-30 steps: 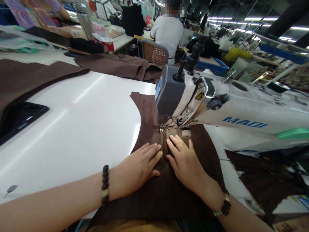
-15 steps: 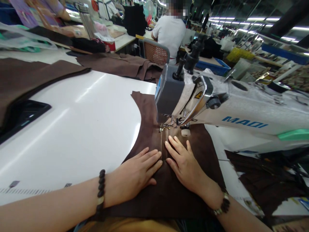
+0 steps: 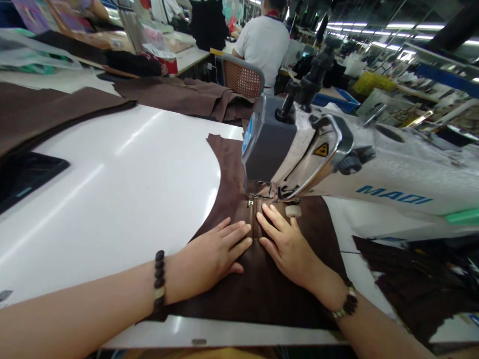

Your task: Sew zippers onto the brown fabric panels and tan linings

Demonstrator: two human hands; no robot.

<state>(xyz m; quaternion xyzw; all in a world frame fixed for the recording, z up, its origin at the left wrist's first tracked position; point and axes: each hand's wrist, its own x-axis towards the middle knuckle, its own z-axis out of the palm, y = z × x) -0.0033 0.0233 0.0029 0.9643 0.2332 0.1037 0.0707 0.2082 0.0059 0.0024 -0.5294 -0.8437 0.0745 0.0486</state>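
A dark brown fabric panel (image 3: pixel 269 294) lies flat under the head of a sewing machine (image 3: pixel 275 144). Along its middle runs a zipper (image 3: pixel 254 224), its metal end close to the presser foot (image 3: pixel 251 199). My left hand (image 3: pixel 211 259) rests flat on the fabric just left of the zipper, fingers stretched out. On the other side my right hand (image 3: pixel 288 249) lies with spread fingers, the fingertips close to the zipper and the machine's small white roller (image 3: pixel 293 211). Neither hand grasps anything. The needle tip is too small to make out.
White tabletop (image 3: pixel 149 184) spreads to the left. Brown fabric pieces lie at the far left (image 3: pixel 67 117) and the back (image 3: pixel 179 94). More dark cloth (image 3: pixel 415 284) sits at the right. A person in a white shirt (image 3: pixel 264 47) sits ahead by a wicker-backed chair (image 3: pixel 243 77).
The panel and both hands have advanced slightly towards the machine, and the table's front edge now shows below the fabric. The camera view has shifted a little.
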